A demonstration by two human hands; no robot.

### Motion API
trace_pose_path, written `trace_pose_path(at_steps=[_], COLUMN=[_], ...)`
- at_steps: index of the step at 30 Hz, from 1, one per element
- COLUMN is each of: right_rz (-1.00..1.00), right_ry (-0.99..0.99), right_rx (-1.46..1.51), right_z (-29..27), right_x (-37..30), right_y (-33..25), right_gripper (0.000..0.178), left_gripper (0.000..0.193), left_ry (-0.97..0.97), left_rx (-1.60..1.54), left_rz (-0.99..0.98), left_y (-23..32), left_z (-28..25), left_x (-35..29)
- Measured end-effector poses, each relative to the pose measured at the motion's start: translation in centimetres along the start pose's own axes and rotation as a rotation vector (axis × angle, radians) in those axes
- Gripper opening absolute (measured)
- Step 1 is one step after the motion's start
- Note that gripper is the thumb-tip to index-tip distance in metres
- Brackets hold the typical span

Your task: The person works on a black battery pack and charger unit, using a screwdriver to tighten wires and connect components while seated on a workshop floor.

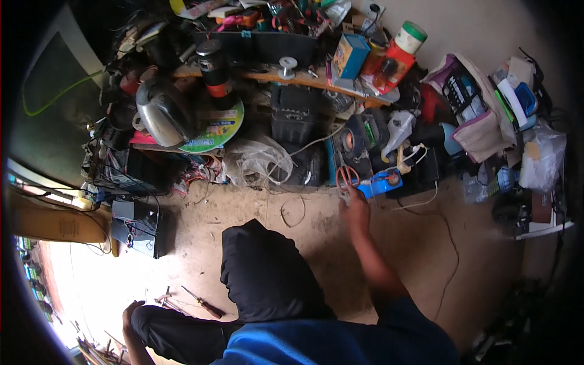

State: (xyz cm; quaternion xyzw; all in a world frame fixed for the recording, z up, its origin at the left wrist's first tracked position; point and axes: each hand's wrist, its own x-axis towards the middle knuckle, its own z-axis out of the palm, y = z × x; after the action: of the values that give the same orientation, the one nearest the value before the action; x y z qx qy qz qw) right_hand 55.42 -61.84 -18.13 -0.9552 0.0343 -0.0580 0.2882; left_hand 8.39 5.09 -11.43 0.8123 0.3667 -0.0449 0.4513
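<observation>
My right hand (pixel 356 210) reaches forward, its fingers closed around the lower part of a pair of scissors. The red looped handles of the scissors (pixel 347 176) point away from me, and their blades are hidden by the hand. Just right of them lies a blue power strip (pixel 384 183) with white cables. At the lower left my left hand (pixel 131 312) rests against my bent knee, fingers laid out, holding nothing that I can see. A screwdriver (pixel 204 302) lies on the floor to the right of that knee.
A steel kettle (pixel 163 112), a black jar with an orange band (pixel 215 73) and a spool (pixel 288 67) stand on a cluttered low shelf (pixel 261 74). A plastic bag (pixel 252 159) hangs below. A black box-like unit (pixel 137 225) sits left; a cloth bag (pixel 480 131) leans right.
</observation>
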Motion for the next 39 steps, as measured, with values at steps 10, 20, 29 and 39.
trace_pose_path(at_steps=[10, 20, 29, 39], right_rz=[-0.313, -0.454, -0.833, -0.701], right_ry=[0.275, 0.340, 0.366, -0.220], right_rx=[-0.523, 0.449, -0.035, 0.058], right_z=[4.8, -6.9, -10.2, -3.4], right_x=[5.3, 2.2, 21.7, 36.9], right_y=[3.0, -13.2, -39.1, -45.0], right_gripper=[0.042, 0.018, 0.014, 0.024], left_gripper=[0.021, 0.032, 0.032, 0.046], left_ry=[-0.022, -0.072, 0.032, 0.234], left_rx=[0.179, 0.085, -0.243, -0.501], left_rz=[0.406, 0.058, -0.156, -0.264], left_y=[-1.3, -4.0, -4.4, -5.4], left_z=[-1.7, -2.9, -4.7, -4.0], left_x=[-1.6, -3.4, -7.8, -17.8])
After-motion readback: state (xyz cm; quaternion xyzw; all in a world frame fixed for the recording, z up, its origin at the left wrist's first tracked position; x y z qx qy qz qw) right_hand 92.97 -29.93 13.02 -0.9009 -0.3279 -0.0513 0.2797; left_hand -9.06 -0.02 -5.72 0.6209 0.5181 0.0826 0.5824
